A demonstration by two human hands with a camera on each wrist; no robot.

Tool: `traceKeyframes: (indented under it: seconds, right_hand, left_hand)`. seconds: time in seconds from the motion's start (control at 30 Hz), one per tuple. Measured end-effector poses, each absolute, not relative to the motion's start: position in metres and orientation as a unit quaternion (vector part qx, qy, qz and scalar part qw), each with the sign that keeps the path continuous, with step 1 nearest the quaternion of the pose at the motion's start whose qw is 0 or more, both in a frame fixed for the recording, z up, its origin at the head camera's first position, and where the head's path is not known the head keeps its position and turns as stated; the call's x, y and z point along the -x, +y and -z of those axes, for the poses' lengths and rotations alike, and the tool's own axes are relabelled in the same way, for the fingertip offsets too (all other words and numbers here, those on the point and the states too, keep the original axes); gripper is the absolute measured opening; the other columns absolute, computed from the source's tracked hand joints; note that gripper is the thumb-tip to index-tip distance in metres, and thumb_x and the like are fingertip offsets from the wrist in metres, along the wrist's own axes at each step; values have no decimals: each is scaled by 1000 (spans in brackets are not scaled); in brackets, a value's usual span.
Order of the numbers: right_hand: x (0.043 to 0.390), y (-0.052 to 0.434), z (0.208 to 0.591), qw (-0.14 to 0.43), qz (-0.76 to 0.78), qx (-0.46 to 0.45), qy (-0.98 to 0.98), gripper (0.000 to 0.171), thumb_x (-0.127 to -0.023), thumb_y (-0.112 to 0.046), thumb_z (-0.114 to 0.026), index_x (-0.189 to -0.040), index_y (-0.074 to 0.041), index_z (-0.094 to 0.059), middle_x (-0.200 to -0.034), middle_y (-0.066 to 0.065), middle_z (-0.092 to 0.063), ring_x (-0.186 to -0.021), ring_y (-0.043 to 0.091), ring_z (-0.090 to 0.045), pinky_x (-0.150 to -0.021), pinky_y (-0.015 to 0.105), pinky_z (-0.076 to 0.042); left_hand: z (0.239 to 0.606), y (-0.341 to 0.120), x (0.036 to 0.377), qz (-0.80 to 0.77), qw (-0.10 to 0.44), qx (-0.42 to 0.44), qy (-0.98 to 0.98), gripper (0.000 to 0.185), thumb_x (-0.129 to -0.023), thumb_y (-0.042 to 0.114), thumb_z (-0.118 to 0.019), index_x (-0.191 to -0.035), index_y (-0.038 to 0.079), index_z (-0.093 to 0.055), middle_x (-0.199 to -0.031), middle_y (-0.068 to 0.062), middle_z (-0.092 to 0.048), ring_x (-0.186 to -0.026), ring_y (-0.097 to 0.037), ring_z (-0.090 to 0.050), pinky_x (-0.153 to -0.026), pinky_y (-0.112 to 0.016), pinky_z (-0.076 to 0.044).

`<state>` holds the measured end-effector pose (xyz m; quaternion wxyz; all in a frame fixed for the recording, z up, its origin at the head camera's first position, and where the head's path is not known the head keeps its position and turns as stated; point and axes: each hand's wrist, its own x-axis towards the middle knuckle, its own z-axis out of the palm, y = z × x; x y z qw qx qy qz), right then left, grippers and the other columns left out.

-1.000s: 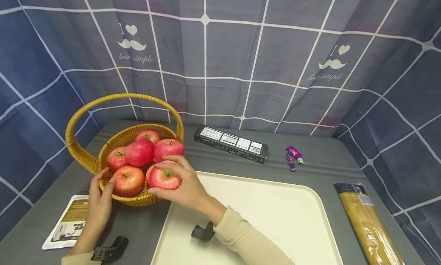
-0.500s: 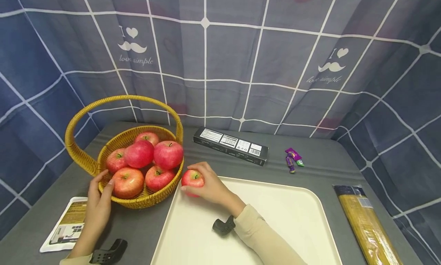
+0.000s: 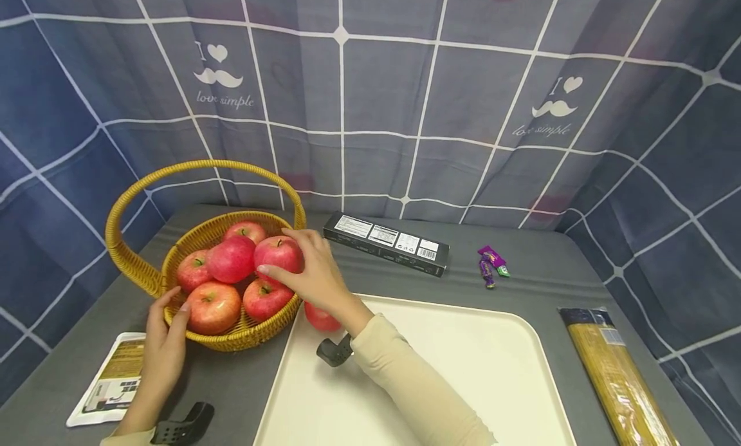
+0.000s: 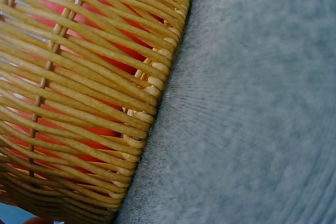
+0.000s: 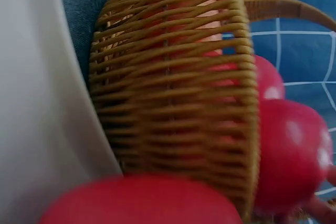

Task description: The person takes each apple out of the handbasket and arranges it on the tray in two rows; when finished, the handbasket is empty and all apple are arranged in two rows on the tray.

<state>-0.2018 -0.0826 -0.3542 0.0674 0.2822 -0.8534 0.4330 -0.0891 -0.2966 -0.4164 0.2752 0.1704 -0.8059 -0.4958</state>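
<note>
Grey table (image 3: 538, 285), w/ basket (image 3: 231, 333), tray (image 3: 492, 369), black box (image 3: 386, 242), pasta pkt (image 3: 619, 375), leaflet (image 3: 110, 381)

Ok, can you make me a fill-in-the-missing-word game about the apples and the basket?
1. The right hand touches an apple in the ____.
2. One apple lies alone on the cream ____.
3. The left hand rests on the basket's ____ side.
4. The black box lies ____ the tray.

Missing words: basket; tray; outer; behind

Black box (image 3: 386, 242), candy (image 3: 491, 264), spaghetti pack (image 3: 616, 375), leaflet (image 3: 110, 380).
</note>
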Motion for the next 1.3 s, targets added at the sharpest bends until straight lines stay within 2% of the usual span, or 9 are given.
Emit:
traceKeyframes:
  seconds: [0.17, 0.37, 0.5, 0.63, 0.77, 0.93, 1.07, 1.17, 1.3]
  right_hand:
    - [203, -105, 362, 87, -408, -240, -877, 66, -74, -61, -60, -130, -32, -43, -124, -6, -47, -106, 15, -45, -87, 32, -40]
    - [204, -95, 365, 76, -500, -258, -823, 53, -72, -42, -72, -120, -28, -56, -122, -6, -47, -111, 12, -45, -87, 27, -43]
    - [202, -62, 357, 69, -528, -294, -794, 52, -70, -35, -76, -118, -28, -57, -126, -6, -45, -115, 10, -45, -92, 29, -42]
    - [205, -11, 355, 90, -525, -315, -786, 52, -68, -28, -78, -116, -26, -59, -127, -4, -46, -118, 13, -44, -94, 34, -41]
    - [207, 40, 369, 94, -506, -308, -800, 53, -66, -24, -80, -115, -26, -60, -126, -4, -47, -116, 16, -47, -92, 37, -43]
    - [198, 80, 391, 65, -459, -315, -828, 55, -63, -24, -81, -113, -27, -60, -127, 0, -47, -114, 18, -48, -89, 38, -44]
    - [184, 94, 404, 33, -419, -326, -847, 60, -61, -26, -83, -115, -27, -57, -125, -2, -46, -113, 16, -49, -88, 36, -46]
    - [175, 99, 409, 23, -392, -332, -858, 66, -60, -27, -84, -119, -28, -54, -126, -5, -41, -115, 16, -46, -89, 39, -46]
    - [171, 99, 409, 28, -375, -342, -861, 70, -61, -31, -83, -122, -32, -50, -129, -6, -36, -116, 14, -44, -88, 40, -46]
  left_hand:
    - [418, -296, 90, 491, 283, -169, -806, 42, -95, 18, -42, -133, 3, -37, -127, -13, -38, -118, -4, -34, -93, -5, -21]
    - [418, -295, 91, 487, 288, -159, -809, 41, -95, 18, -42, -132, 2, -38, -126, -14, -39, -116, 1, -33, -95, -9, -20]
    - [417, -293, 91, 483, 285, -162, -812, 41, -95, 19, -42, -132, 2, -38, -127, -14, -40, -116, 3, -33, -96, -10, -20]
    - [417, -294, 90, 480, 290, -159, -812, 39, -95, 18, -42, -131, 2, -39, -125, -14, -40, -115, 3, -33, -95, -10, -20]
    - [416, -296, 90, 477, 291, -160, -814, 39, -95, 18, -42, -131, 2, -39, -125, -13, -40, -115, 4, -33, -95, -10, -20]
    - [417, -296, 88, 476, 289, -164, -815, 39, -95, 18, -42, -131, 2, -39, -124, -12, -40, -114, 4, -33, -95, -10, -20]
    - [417, -296, 87, 476, 300, -155, -812, 37, -95, 16, -43, -129, 1, -41, -117, 5, -43, -110, 5, -33, -92, -7, -21]
    - [418, -296, 87, 475, 307, -147, -811, 36, -94, 14, -43, -128, 1, -42, -111, 18, -40, -107, 5, -34, -89, -5, -21]
    - [419, -296, 87, 477, 311, -142, -810, 36, -94, 13, -43, -127, 0, -42, -111, 19, -40, -108, 5, -34, -89, -4, -21]
